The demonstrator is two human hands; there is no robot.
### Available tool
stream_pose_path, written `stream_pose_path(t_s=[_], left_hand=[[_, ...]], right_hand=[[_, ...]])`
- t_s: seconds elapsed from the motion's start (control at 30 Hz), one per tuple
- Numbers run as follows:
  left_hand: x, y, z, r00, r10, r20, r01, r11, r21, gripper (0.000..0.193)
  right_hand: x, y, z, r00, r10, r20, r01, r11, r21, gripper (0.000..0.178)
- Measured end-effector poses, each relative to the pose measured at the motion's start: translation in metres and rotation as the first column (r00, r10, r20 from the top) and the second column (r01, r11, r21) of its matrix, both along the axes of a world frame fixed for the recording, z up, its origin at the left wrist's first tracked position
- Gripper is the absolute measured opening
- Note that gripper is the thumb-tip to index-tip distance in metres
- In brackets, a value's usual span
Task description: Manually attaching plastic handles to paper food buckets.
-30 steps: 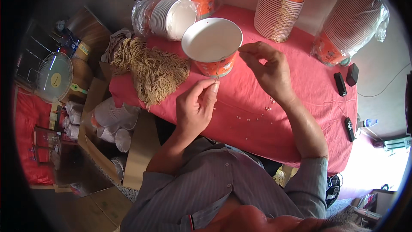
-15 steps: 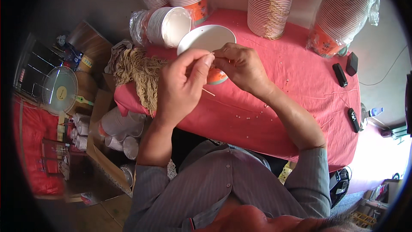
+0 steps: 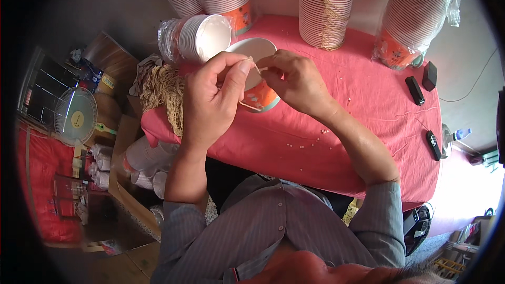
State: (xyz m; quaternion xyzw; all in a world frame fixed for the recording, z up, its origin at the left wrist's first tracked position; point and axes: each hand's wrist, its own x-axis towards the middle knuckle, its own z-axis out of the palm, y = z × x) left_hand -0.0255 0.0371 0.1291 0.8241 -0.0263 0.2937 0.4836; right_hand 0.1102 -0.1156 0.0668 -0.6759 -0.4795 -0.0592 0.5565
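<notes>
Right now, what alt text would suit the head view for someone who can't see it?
A left hand and right hand pinch thin cord by an orange bucket on red cloth. A tan cord heap lies left; bucket stacks stand behind.

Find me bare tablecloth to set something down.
Red tablecloth is mostly bare between the right forearm and the black boxy devices, and bare between the left hand and the white beads. Crowded: far left, where tan strands, wrapped paper buckets and an orange bucket cluster.

The left hand (image 3: 213, 100) rose with its cord (image 3: 249, 106) from the bucket's (image 3: 261, 96) foot; the right hand (image 3: 297, 83) came in near it.
</notes>
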Motion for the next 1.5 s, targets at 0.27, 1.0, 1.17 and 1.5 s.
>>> stream_pose_path(t_s=[0.27, 1.0, 1.17, 1.5], left_hand=[[-0.002, 0.005, 0.004, 0.997, -0.033, -0.072, 0.039, 0.995, 0.094, 0.017], [-0.014, 0.007, 0.033, 0.991, -0.062, 0.121, 0.09, 0.968, -0.234, 0.024], [-0.014, 0.011, 0.034, 0.979, -0.06, 0.195, 0.12, 0.942, -0.313, 0.025], [-0.013, 0.02, 0.032, 0.977, -0.125, 0.172, 0.187, 0.892, -0.411, 0.025]], right_hand=[[-0.018, -0.013, 0.021, 0.998, 0.07, -0.009, -0.068, 0.991, 0.119, 0.017], [-0.005, -0.013, 0.004, 0.981, 0.181, 0.069, -0.157, 0.953, -0.259, 0.011], [-0.001, -0.014, 0.001, 0.967, 0.168, 0.191, -0.093, 0.933, -0.348, 0.01], [0.002, -0.021, 0.004, 0.947, 0.185, 0.264, -0.082, 0.929, -0.36, 0.01]])
